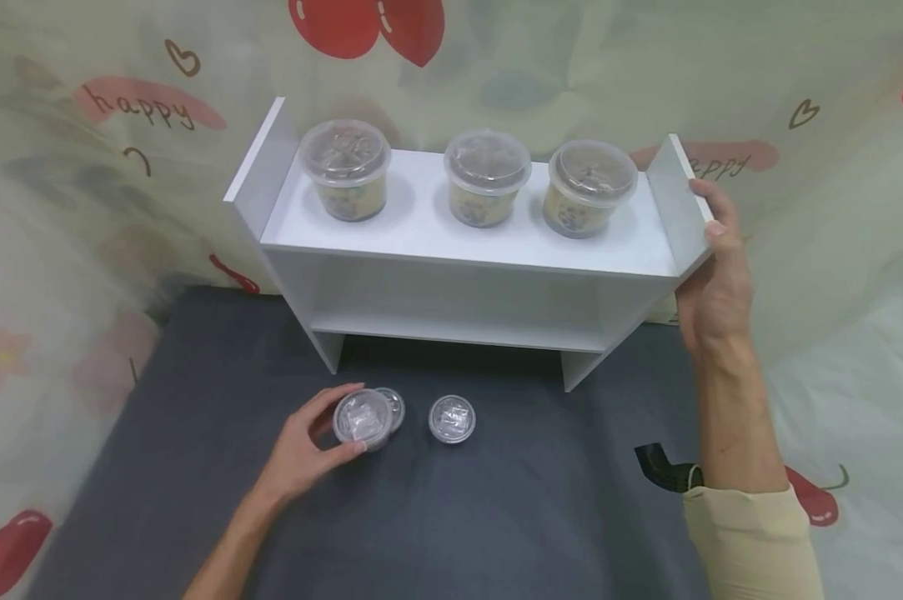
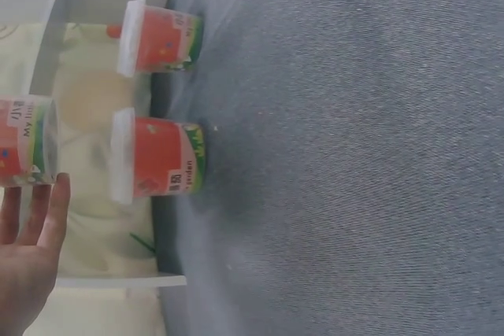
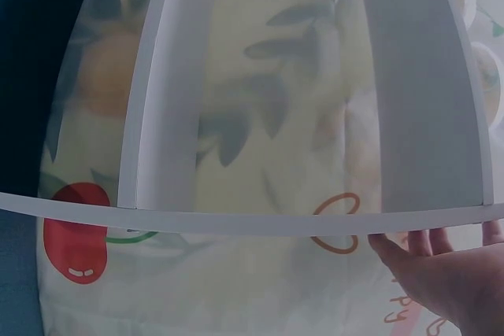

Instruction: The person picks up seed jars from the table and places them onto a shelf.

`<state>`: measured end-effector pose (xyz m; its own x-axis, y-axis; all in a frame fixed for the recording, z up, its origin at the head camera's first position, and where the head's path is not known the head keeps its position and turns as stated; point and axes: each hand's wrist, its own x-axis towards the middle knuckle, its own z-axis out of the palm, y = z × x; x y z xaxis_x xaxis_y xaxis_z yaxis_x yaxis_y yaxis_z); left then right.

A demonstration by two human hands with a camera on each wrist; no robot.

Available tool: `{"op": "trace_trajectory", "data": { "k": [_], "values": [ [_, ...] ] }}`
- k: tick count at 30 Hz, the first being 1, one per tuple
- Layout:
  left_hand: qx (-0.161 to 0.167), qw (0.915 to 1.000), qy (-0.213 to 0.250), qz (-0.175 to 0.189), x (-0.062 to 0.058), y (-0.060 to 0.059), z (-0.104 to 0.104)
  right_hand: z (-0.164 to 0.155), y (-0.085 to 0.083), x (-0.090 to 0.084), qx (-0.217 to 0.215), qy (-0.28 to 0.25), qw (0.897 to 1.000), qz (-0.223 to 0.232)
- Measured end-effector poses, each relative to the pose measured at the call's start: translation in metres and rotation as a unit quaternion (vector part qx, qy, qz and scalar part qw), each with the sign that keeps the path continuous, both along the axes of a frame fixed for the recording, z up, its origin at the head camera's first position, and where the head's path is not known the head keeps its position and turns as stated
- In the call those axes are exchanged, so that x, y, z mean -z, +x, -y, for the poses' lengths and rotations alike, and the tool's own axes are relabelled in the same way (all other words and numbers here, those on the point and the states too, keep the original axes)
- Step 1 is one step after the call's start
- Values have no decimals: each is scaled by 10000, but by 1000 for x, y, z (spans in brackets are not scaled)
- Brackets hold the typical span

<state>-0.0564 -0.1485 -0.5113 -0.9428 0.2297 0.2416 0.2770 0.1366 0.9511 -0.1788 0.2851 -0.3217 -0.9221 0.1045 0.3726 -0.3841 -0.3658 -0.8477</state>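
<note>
My left hand (image 1: 304, 450) grips a small lidded plastic cup (image 1: 363, 417) between thumb and fingers, in front of the shelf. In the left wrist view this cup (image 2: 25, 141) has a red printed label and is held above the table. Two similar cups stand on the table: one (image 1: 396, 407) partly hidden behind the held cup, the other (image 1: 452, 419) to its right. At the upper right, my right hand (image 1: 721, 283) grips the edge of the right side panel of a white two-tier shelf (image 1: 466, 250). In the right wrist view its fingertips (image 3: 417, 241) touch that panel.
Three larger lidded tubs stand on the top board: a left tub (image 1: 352, 196), a middle tub (image 1: 483, 204) and a right tub (image 1: 579, 212). A dark grey cloth (image 1: 451, 525) covers the table. Printed fabric (image 1: 541, 75) hangs behind. A black strap (image 1: 664, 471) lies by the right sleeve.
</note>
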Motion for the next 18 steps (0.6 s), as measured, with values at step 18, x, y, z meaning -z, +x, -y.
{"op": "trace_trajectory", "data": {
  "k": [18],
  "values": [
    [-467,9982,268,-261,-29,-21,5,1,0,1,40,19,10000,9]
  ]
}}
